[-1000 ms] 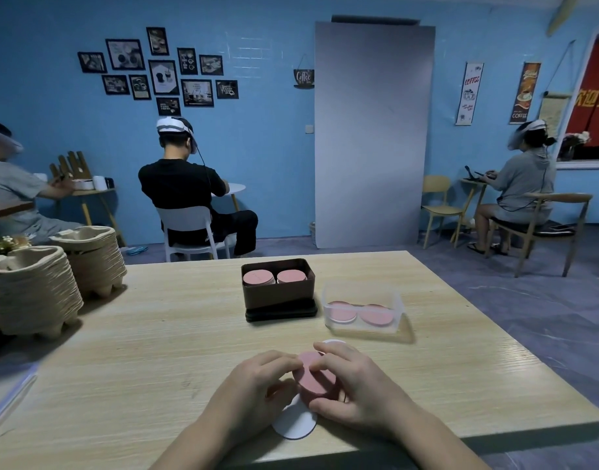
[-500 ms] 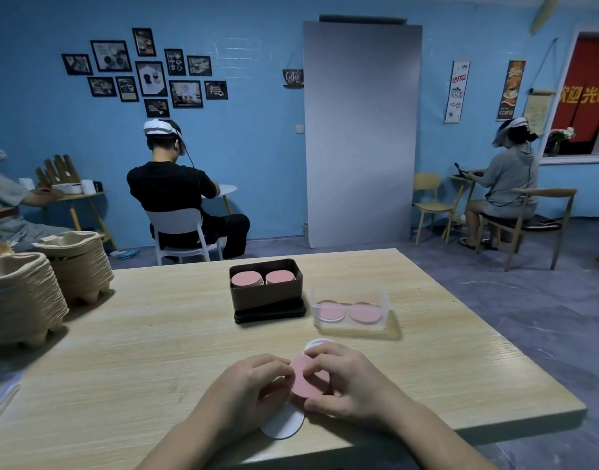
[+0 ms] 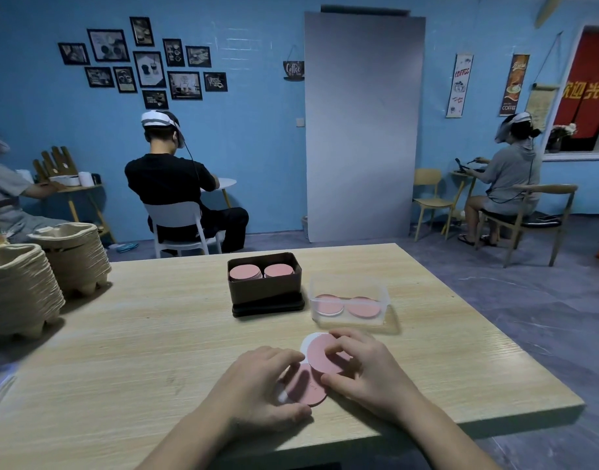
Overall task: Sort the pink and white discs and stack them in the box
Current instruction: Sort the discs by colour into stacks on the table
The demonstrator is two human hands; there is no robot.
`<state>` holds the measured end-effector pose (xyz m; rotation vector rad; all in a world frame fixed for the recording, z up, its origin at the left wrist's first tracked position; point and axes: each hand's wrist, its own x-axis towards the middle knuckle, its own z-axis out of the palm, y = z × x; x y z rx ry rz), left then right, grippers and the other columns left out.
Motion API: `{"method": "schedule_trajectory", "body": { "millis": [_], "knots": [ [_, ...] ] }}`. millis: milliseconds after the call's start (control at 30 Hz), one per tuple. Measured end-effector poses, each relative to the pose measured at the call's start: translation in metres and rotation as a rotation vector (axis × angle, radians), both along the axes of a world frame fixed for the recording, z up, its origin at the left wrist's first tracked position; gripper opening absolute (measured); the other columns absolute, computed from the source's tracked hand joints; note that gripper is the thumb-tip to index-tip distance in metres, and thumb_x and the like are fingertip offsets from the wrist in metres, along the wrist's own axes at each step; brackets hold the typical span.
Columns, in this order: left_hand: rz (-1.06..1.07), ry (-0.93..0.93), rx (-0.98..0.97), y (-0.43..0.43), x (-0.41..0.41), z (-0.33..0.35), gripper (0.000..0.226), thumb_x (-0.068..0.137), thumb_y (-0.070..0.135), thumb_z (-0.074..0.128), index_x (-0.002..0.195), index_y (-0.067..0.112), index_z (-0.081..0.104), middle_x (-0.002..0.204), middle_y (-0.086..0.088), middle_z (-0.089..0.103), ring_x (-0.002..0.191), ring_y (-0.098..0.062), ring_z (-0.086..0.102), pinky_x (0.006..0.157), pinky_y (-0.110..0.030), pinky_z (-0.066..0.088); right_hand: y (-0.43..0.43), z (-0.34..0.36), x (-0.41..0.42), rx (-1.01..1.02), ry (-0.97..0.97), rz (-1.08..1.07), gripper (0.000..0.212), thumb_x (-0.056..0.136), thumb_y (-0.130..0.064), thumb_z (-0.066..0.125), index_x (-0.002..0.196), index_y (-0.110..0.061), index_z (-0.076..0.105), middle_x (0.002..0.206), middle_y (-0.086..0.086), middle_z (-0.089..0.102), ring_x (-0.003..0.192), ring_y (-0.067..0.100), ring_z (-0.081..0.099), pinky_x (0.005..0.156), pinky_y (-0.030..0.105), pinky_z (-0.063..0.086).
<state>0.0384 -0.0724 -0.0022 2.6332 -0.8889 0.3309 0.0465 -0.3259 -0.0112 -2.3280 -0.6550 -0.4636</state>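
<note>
While the right hand (image 3: 369, 374) pinches a thin round pink disc (image 3: 325, 356) between thumb and curled fingers, a white disc (image 3: 305, 344) peeks out just behind it. The left hand (image 3: 257, 385) is curled over a second pink disc (image 3: 305, 388) lying flat on the pale wooden table (image 3: 155, 351), fingertips at its far edge, thumb at the near one. The two pink ones overlap. Further out sit a dark brown box (image 3: 265, 295) with two pink stacks and, just beside it, a clear plastic tub (image 3: 349, 320) holding more discs.
</note>
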Motion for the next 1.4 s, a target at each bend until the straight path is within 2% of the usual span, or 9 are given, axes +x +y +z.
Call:
{"method": "schedule_trajectory", "body": {
  "millis": [200, 400, 600, 667, 800, 900, 1033, 1200, 1400],
  "knots": [
    [0.008, 0.037, -0.098, -0.002, 0.003, -0.002, 0.066, 0.072, 0.063, 0.065, 0.132, 0.038, 0.052, 0.115, 0.018, 0.061, 0.106, -0.001, 0.052, 0.093, -0.024, 0.045, -0.002, -0.001, 0.000, 0.093, 0.039, 0.001, 0.028, 0.077, -0.052, 0.077, 0.096, -0.035, 0.065, 0.122, -0.023, 0.056, 0.120, 0.007, 0.054, 0.094, 0.032, 0.054],
    [0.008, 0.049, -0.310, 0.015, 0.007, 0.001, 0.049, 0.076, 0.041, 0.075, 0.122, 0.034, 0.059, 0.115, 0.025, 0.059, 0.111, 0.004, 0.054, 0.089, -0.025, 0.052, -0.002, -0.001, -0.001, 0.082, 0.009, -0.036, 0.027, 0.077, -0.050, 0.074, 0.097, -0.033, 0.066, 0.124, -0.028, 0.054, 0.121, 0.001, 0.052, 0.096, 0.028, 0.049],
    [0.015, -0.073, -0.333, 0.014, 0.011, -0.010, 0.054, 0.079, 0.045, 0.072, 0.128, 0.042, 0.050, 0.124, 0.033, 0.050, 0.116, 0.005, 0.050, 0.080, -0.020, 0.055, 0.012, 0.002, 0.005, -0.057, 0.047, 0.023, 0.053, 0.076, -0.048, 0.075, 0.125, -0.035, 0.059, 0.135, -0.020, 0.054, 0.129, -0.003, 0.043, 0.109, 0.028, 0.039],
    [-0.003, -0.085, -0.318, 0.014, 0.010, -0.012, 0.056, 0.082, 0.052, 0.072, 0.131, 0.042, 0.048, 0.127, 0.029, 0.052, 0.118, 0.006, 0.049, 0.084, -0.015, 0.052, 0.022, 0.002, 0.006, -0.068, 0.055, 0.060, 0.063, 0.075, -0.043, 0.078, 0.132, -0.035, 0.054, 0.140, -0.017, 0.053, 0.131, -0.001, 0.043, 0.111, 0.027, 0.037],
    [-0.048, -0.106, -0.299, 0.013, 0.006, -0.009, 0.053, 0.085, 0.048, 0.069, 0.133, 0.039, 0.047, 0.130, 0.018, 0.059, 0.115, -0.002, 0.054, 0.085, -0.021, 0.052, 0.036, 0.001, 0.008, -0.098, 0.044, 0.119, 0.067, 0.077, -0.042, 0.079, 0.138, -0.032, 0.051, 0.147, -0.012, 0.049, 0.136, 0.002, 0.041, 0.113, 0.025, 0.034],
    [-0.057, -0.117, -0.313, 0.010, 0.004, -0.008, 0.050, 0.087, 0.043, 0.065, 0.134, 0.034, 0.049, 0.126, 0.017, 0.058, 0.109, -0.007, 0.058, 0.083, -0.024, 0.055, 0.036, 0.001, 0.008, -0.109, 0.016, 0.150, 0.062, 0.078, -0.044, 0.078, 0.134, -0.031, 0.055, 0.147, -0.010, 0.050, 0.136, 0.005, 0.043, 0.113, 0.027, 0.035],
    [-0.049, -0.093, -0.254, 0.016, 0.011, -0.016, 0.059, 0.088, 0.048, 0.066, 0.142, 0.035, 0.045, 0.147, 0.011, 0.053, 0.127, -0.005, 0.052, 0.093, -0.026, 0.055, 0.030, 0.000, 0.004, -0.056, -0.015, 0.123, 0.049, 0.079, -0.050, 0.076, 0.121, -0.031, 0.062, 0.146, -0.011, 0.051, 0.134, 0.002, 0.043, 0.111, 0.029, 0.038],
    [-0.011, -0.101, -0.238, 0.018, 0.013, -0.021, 0.040, 0.097, 0.041, 0.059, 0.135, 0.031, 0.052, 0.128, 0.011, 0.062, 0.114, -0.006, 0.057, 0.081, -0.025, 0.057, 0.029, 0.001, 0.000, 0.039, -0.026, 0.103, 0.046, 0.075, -0.050, 0.076, 0.115, -0.030, 0.066, 0.142, -0.013, 0.053, 0.132, -0.004, 0.044, 0.106, 0.026, 0.042],
    [-0.032, -0.125, -0.257, 0.012, 0.009, -0.014, 0.029, 0.101, 0.042, 0.056, 0.130, 0.034, 0.057, 0.125, 0.019, 0.064, 0.112, -0.002, 0.059, 0.079, -0.023, 0.056, 0.031, 0.000, 0.002, -0.012, -0.037, 0.109, 0.041, 0.076, -0.050, 0.077, 0.111, -0.033, 0.062, 0.148, -0.005, 0.049, 0.137, 0.004, 0.042, 0.110, 0.027, 0.039]
  ]
}}
